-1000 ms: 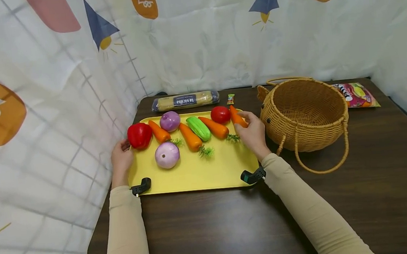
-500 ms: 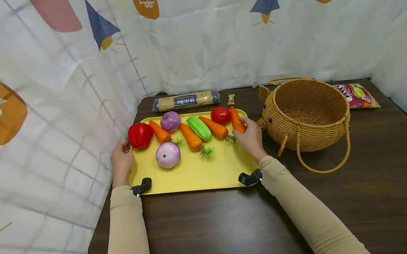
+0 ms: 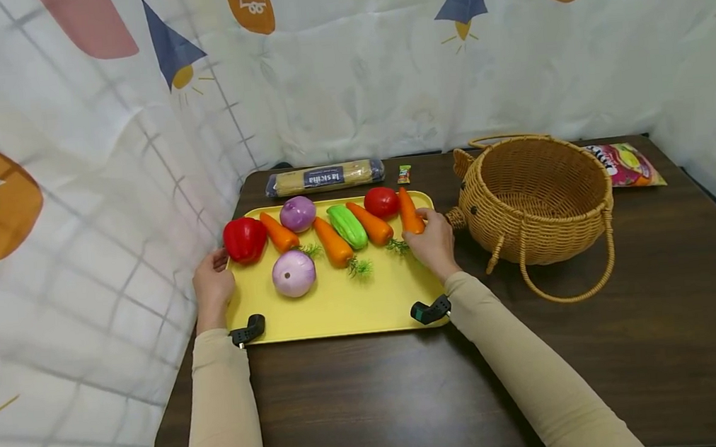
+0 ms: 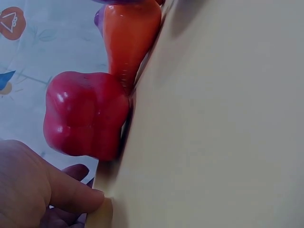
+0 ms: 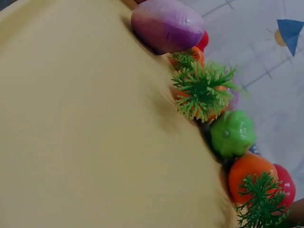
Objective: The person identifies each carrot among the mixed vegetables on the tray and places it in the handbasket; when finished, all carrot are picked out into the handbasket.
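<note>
I've got my left hand (image 3: 214,284) pinching the yellow tray (image 3: 340,312) rim by the red pepper (image 3: 246,240), right hand (image 3: 434,247) pinching the rightmost carrot (image 3: 409,210) beside the tomato (image 3: 382,202).

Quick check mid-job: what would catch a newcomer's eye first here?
The bright yellow tray on the dark table, with a glossy red pepper at its left edge. Just right of the tray stands a large wicker basket. Then the left hand, pinching the tray's left edge, and the right hand, holding the rightmost carrot.
</note>
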`<action>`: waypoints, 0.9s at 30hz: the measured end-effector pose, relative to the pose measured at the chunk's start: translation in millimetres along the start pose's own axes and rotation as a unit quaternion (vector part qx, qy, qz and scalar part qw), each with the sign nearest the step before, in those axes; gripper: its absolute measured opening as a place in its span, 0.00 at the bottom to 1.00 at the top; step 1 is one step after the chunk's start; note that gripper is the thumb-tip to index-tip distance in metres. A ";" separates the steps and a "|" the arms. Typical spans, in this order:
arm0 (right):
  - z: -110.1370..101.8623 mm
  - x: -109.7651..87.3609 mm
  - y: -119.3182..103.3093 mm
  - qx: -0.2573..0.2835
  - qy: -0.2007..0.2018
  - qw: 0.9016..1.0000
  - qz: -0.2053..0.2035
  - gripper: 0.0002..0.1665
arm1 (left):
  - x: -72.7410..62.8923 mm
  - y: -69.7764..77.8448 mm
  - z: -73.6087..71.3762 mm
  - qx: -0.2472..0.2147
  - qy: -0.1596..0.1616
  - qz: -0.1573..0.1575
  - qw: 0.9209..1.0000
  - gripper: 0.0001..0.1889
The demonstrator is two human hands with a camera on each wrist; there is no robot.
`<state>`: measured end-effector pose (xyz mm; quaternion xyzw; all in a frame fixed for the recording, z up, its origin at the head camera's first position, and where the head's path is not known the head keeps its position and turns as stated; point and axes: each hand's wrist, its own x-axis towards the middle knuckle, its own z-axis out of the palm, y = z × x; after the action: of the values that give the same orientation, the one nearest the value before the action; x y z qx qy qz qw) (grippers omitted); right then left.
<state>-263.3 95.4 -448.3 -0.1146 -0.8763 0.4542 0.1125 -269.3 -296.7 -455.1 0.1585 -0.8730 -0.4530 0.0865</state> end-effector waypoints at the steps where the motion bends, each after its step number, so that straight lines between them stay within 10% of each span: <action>1: 1.0 0.4 -0.4 -0.001 -0.002 1.000 0.003 0.32 | 0.2 -0.4 0.2 0.000 0.002 0.000 1.000 0.31; 10: 7.0 1.2 -0.9 0.013 0.024 0.999 0.016 0.34 | 1.8 -2.3 3.0 0.002 0.009 -0.004 1.000 0.29; 27: -9.6 -7.6 -27.1 0.105 0.077 0.988 -0.079 0.30 | 3.1 -1.8 0.7 0.000 -0.008 -0.007 1.000 0.32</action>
<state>-255.9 85.3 -421.3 -0.0668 -0.8190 0.5228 0.2266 -272.1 -298.2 -456.9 0.1610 -0.8724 -0.4552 0.0765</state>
